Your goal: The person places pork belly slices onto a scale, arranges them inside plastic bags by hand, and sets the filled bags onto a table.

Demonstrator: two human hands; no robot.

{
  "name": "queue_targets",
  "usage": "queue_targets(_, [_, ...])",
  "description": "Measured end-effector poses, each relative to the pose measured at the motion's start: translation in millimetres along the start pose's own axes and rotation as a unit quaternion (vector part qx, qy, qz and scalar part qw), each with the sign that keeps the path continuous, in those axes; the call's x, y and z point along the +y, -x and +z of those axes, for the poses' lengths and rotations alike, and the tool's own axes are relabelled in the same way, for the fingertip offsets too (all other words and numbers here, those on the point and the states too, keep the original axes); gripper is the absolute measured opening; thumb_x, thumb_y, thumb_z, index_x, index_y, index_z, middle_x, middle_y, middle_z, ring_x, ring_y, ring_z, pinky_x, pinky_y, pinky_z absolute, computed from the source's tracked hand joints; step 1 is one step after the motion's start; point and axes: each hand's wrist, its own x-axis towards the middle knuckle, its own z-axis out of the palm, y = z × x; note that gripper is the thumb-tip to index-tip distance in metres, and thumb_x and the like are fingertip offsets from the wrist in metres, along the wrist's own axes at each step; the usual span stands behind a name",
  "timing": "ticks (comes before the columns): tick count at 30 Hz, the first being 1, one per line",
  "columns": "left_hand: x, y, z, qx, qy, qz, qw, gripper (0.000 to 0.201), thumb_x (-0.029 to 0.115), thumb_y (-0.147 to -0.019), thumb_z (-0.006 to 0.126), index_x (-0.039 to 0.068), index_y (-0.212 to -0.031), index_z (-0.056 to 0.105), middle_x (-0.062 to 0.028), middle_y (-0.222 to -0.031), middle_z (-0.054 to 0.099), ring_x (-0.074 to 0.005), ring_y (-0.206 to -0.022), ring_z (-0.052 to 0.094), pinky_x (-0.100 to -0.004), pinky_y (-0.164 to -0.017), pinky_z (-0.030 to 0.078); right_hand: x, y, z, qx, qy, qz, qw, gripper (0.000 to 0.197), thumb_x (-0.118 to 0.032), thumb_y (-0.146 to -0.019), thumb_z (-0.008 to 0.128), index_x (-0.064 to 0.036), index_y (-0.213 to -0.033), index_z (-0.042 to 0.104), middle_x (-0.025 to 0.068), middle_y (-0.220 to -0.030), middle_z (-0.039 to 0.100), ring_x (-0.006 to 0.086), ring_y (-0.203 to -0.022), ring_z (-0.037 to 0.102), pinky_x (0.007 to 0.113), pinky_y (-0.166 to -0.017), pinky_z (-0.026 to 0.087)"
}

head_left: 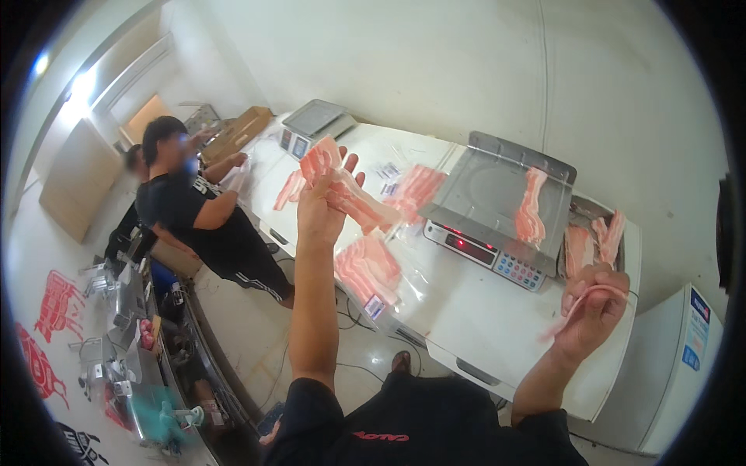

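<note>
My left hand (317,213) is raised over the table and closed on some bacon slices (359,200), which hang down to the right. At the table's right end, my right hand (597,317) grips a folded bacon slice (573,317). Between my hands stands a digital scale (474,198) with its red display lit. One bacon strip (531,208) lies on the right part of its pan. A dark tray (561,268) holding more bacon slices (578,247) sits just beyond my right hand, partly hidden by the scale.
Clear bags of sliced bacon (368,268) lie on the white table (486,318) left of the scale. A second scale (317,123) and a cardboard box (245,130) stand farther off. Co-workers (194,210) stand along the table's left side. A white cabinet (668,373) adjoins the right end.
</note>
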Motion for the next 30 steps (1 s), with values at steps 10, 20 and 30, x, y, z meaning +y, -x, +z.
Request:
queue_targets(10, [-8, 49, 63, -0.092, -0.059, -0.071, 0.992, 0.043, 0.009, -0.109, 0.052, -0.002, -0.15, 0.047, -0.0211, -0.145, 0.059, -0.0344, -0.135, 0.058, -0.0467, -0.107, 0.054, 72, -31, 128, -0.118, 0.032, 0.038, 0.992, 0.021, -0.02, -0.107, 0.065, 0.0005, -0.106, 0.07, 0.0068, -0.08, 0.066, 0.0071, -0.059, 0.053, 0.025, -0.054, 0.043])
queue_targets(20, [-27, 80, 72, -0.091, -0.065, -0.079, 0.991, 0.03, 0.018, -0.111, 0.058, -0.002, -0.133, 0.06, -0.0083, -0.117, 0.07, -0.0141, -0.101, 0.068, -0.0316, -0.086, 0.056, 112, -46, 156, -0.108, 0.175, -0.003, 0.979, 0.015, -0.014, -0.101, 0.071, -0.0051, -0.113, 0.074, 0.0061, -0.08, 0.06, 0.0131, -0.063, 0.054, 0.03, -0.056, 0.041])
queue_targets(30, [-53, 86, 87, -0.086, -0.141, -0.062, 0.984, 0.028, 0.012, -0.106, 0.065, -0.002, -0.131, 0.062, -0.0066, -0.115, 0.072, -0.014, -0.099, 0.069, -0.0318, -0.087, 0.056, 119, -39, 128, -0.105, 0.186, 0.063, 0.975, 0.038, -0.013, -0.092, 0.079, -0.0075, -0.128, 0.069, 0.0036, -0.086, 0.06, 0.0133, -0.069, 0.056, 0.03, -0.062, 0.047])
